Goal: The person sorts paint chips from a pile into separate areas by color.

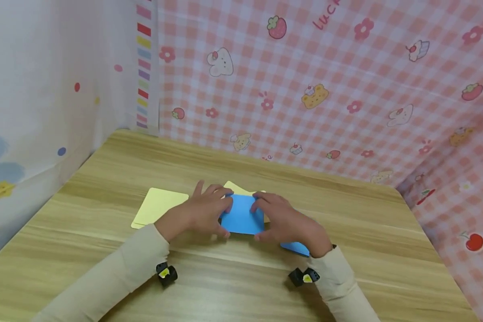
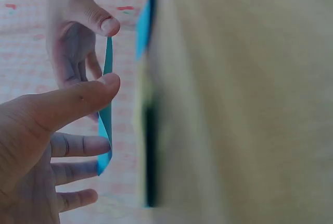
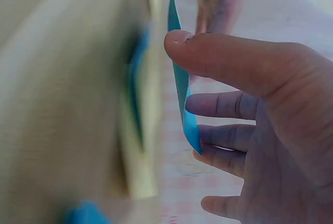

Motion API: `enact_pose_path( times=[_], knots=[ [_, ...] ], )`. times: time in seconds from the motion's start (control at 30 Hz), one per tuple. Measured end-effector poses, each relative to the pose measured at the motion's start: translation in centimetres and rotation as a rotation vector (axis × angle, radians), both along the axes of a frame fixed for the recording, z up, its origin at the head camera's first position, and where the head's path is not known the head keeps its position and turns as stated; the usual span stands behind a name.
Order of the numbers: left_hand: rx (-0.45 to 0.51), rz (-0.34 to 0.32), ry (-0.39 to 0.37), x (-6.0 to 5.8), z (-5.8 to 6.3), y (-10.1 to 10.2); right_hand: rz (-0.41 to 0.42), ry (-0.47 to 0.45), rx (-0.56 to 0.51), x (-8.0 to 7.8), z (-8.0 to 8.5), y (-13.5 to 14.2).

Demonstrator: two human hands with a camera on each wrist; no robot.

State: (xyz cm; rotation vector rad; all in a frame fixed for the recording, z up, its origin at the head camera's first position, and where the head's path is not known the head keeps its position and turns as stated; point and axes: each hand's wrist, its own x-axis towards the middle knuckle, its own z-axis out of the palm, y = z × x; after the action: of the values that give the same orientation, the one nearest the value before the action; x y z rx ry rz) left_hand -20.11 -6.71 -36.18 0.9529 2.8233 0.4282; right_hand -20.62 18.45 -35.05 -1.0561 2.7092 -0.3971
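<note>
Both hands hold a blue card level above the table. At its left end my left hand pinches it, thumb on the near edge and fingers at the far edge. On the right end my right hand grips it the same way. Seen from the left wrist, the card is nearly edge-on, lifted off the tabletop. The right wrist view shows the thumb on one edge and fingertips against the other, with the card slightly bowed.
Overlapping yellow cards lie beside the left hand. More yellow shows behind the held card, partly hidden. Another blue piece rests under the right wrist. A patterned cloth hangs along the far edge of the wooden table.
</note>
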Motion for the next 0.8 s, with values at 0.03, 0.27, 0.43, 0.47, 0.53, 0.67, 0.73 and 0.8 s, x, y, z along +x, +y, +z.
enact_pose_path(
  times=[0.03, 0.27, 0.43, 0.47, 0.53, 0.67, 0.73, 0.8],
  knots=[
    [0.009, 0.001, 0.02, 0.1, 0.6, -0.1, -0.016, 0.015, -0.001, 0.3, 0.6, 0.1],
    [0.074, -0.02, 0.174, 1.4, 4.2, -0.3, 0.011, 0.213, -0.071, 1.9, 3.6, 1.1],
    [0.093, -0.033, 0.27, 2.2, 5.7, -0.3, 0.071, 0.351, -0.115, 3.1, 4.9, 1.4],
    [0.091, -0.032, 0.28, 2.3, 5.8, -0.3, 0.082, 0.364, -0.121, 3.2, 5.0, 1.4],
    [0.086, -0.031, 0.291, 2.4, 5.9, -0.3, 0.095, 0.373, -0.122, 3.2, 5.0, 1.4],
    [0.077, -0.033, 0.276, 2.5, 5.8, -0.6, 0.1, 0.364, -0.123, 3.3, 4.8, 1.1],
    [0.086, -0.03, 0.258, 2.6, 5.8, -1.0, 0.097, 0.354, -0.13, 3.3, 4.8, 0.7],
    [0.105, -0.028, 0.243, 2.7, 6.0, -1.6, 0.099, 0.352, -0.133, 3.4, 5.0, 0.3]
  ],
)
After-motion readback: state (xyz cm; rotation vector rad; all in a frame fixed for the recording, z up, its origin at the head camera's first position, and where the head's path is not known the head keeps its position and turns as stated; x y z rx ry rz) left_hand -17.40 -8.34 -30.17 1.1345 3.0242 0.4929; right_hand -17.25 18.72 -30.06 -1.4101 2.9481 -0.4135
